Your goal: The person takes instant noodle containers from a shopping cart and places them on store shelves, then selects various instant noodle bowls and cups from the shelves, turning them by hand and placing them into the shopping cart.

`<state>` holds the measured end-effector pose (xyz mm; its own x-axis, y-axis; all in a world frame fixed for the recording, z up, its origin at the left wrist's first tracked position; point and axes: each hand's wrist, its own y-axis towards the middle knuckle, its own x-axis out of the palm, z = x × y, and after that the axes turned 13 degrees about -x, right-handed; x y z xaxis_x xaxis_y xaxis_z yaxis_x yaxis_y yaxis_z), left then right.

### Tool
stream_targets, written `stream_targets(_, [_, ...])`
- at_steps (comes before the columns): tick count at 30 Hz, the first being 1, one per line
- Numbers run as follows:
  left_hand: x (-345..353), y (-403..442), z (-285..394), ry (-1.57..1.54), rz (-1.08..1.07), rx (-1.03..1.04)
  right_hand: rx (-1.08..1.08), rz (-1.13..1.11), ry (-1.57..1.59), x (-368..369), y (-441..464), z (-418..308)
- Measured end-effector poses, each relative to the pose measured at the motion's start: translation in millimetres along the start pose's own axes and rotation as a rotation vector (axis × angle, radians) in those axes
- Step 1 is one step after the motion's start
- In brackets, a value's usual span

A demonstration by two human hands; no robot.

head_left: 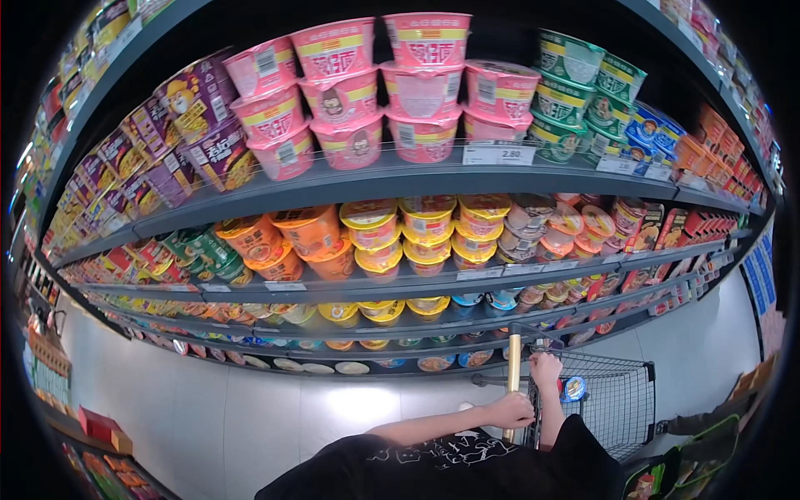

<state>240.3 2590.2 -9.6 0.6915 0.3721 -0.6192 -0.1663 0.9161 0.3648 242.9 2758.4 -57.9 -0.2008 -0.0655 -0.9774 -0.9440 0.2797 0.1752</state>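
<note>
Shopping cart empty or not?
Not empty: a round blue-and-white package shows inside the cart, beside the right forearm. Cannot tell if more is in there; the arm blocks part.

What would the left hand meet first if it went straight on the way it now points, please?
Past the gold handle it grips, the left hand would likely meet the right forearm first, then the wire cart, though depth between them is unclear.

Stacked cups (pixel 421 90) on a shelf (pixel 367 182) at upper centre, boxes (pixel 218 158) to their left, cart (pixel 618 400) at lower right, tub (pixel 573 388) inside it, left hand (pixel 515 410) on its handle (pixel 513 367)
</note>
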Motion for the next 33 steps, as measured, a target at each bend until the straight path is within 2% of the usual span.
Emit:
stream_targets(6, [9,12,0,0.004,0.047,0.021,-0.013,-0.013,0.024,-8,3,5])
stream_targets(8, [13,15,-3,0.002,0.072,0.024,0.104,0.069,-0.106,-12,9,0])
stream_targets(10, [14,20,-1,-0.006,0.03,-0.002,0.149,0.156,0.096,-80,43,-31])
stream_targets(11, [14,22,1,-0.011,0.032,-0.007,0.119,0.274,0.246,-125,61,-51])
stream_targets(12, [11,24,3,0.011,0.011,-0.018,-0.037,0.457,0.283,-154,79,-62])
stream_targets(13, [10,25,5,0.032,-0.01,-0.028,-0.101,0.468,0.503,-206,95,-82])
stream_targets(14, [13,26,5,0.027,-0.013,-0.032,-0.27,0.63,0.69,-234,111,-94])
stream_targets(15, [16,26,4,0.017,0.03,-0.007,-0.494,0.845,0.668,-269,125,-112])
stream_targets(16, [19,28,2,0.009,0.074,0.019,-0.565,0.892,0.732,-293,143,-122])
stream_targets(17, [22,29,1,0.015,0.071,0.01,-0.597,0.861,0.924,-320,157,-137])
stream_targets(20, [21,32,1,0.006,0.074,0.017,-0.781,1.181,0.636,-378,213,-170])
stream_targets(23, [26,33,-2,0.004,0.077,0.006,-0.756,1.041,0.834,-422,237,-215])
stream_targets(26, [28,34,-4,0.004,0.083,-0.004,-0.461,0.722,0.578,-450,251,-241])
stream_targets(27, [26,34,-4,0.003,0.056,-0.007,-0.506,0.802,0.562,-444,255,-247])
stream_targets(32, [-1,34,4,-0.044,-0.092,-0.123,-0.569,0.824,0.657,-433,245,-257])
stream_targets(33, [-13,31,12,-0.229,-0.093,-0.258,-0.759,0.941,0.862,-428,241,-254])
